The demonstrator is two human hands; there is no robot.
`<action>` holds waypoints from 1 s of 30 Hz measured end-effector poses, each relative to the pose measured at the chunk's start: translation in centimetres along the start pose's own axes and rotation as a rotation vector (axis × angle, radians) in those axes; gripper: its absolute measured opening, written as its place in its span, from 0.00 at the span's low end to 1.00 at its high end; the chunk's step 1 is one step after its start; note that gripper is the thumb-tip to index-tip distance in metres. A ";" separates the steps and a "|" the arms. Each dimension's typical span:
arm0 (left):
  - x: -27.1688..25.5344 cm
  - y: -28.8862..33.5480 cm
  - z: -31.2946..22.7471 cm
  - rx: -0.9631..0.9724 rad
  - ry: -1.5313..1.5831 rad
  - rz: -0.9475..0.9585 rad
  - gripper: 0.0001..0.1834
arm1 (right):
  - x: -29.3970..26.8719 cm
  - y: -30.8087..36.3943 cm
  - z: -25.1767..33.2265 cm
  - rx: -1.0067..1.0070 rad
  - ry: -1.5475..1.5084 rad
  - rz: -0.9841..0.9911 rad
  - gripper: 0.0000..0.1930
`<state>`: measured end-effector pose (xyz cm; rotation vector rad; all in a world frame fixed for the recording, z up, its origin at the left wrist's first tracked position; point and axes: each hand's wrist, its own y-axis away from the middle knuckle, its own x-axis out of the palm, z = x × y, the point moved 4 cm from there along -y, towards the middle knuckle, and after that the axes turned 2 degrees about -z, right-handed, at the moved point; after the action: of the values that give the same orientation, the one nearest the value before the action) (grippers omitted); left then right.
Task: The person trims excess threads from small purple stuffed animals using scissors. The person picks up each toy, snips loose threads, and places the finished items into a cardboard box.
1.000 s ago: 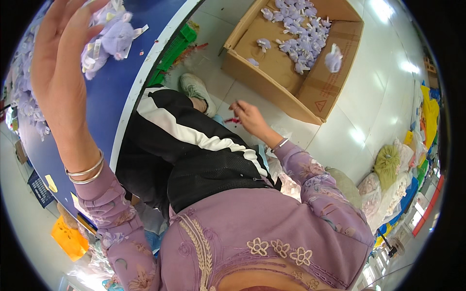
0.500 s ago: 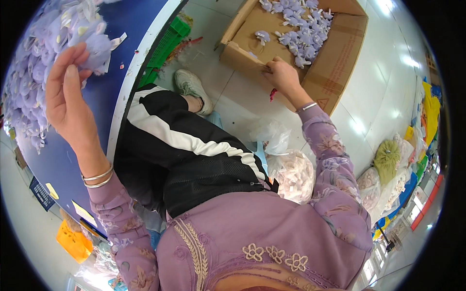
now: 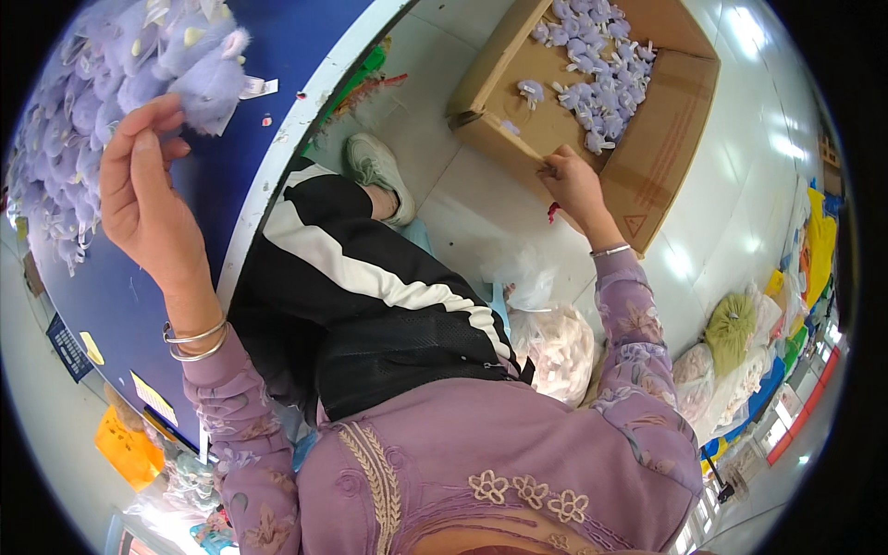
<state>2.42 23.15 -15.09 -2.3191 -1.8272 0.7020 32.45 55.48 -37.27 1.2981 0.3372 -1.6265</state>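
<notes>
My right hand (image 3: 575, 190) is closed on the near left wall of an open cardboard box (image 3: 671, 153) on the floor. Small lilac plush toys (image 3: 601, 92) with white tags are heaped along the far and right side of the box, and one lies apart on the bottom. At the left, my left hand (image 3: 153, 185) is raised over the table, thumb and bent fingers apart with nothing visible between them. Its fingertips are beside a furry lilac plush piece (image 3: 211, 88) with white labels, at the edge of a large pile of similar pieces (image 3: 69, 139).
The blue table (image 3: 277, 37) has a pale, worn edge between me and the pile. Under it shows something green (image 3: 370, 63). A clear bag of pale pieces (image 3: 555, 356) stands by my leg. Bags and a green sack (image 3: 731, 324) line the right side. A red scrap (image 3: 553, 213) hangs by the box.
The whole view has shifted somewhat. The box has come a little nearer to me, with my right hand on its wall. My left hand stays beside the plush pile.
</notes>
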 end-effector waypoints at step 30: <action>-14.6 3.2 0.3 0.011 0.244 -0.251 0.09 | -15.4 -0.9 33.7 -0.653 -0.362 -0.399 0.24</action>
<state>2.68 8.44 -12.32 -2.0135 -1.9432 0.3754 11.23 39.74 -11.29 0.4489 0.8560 -1.8200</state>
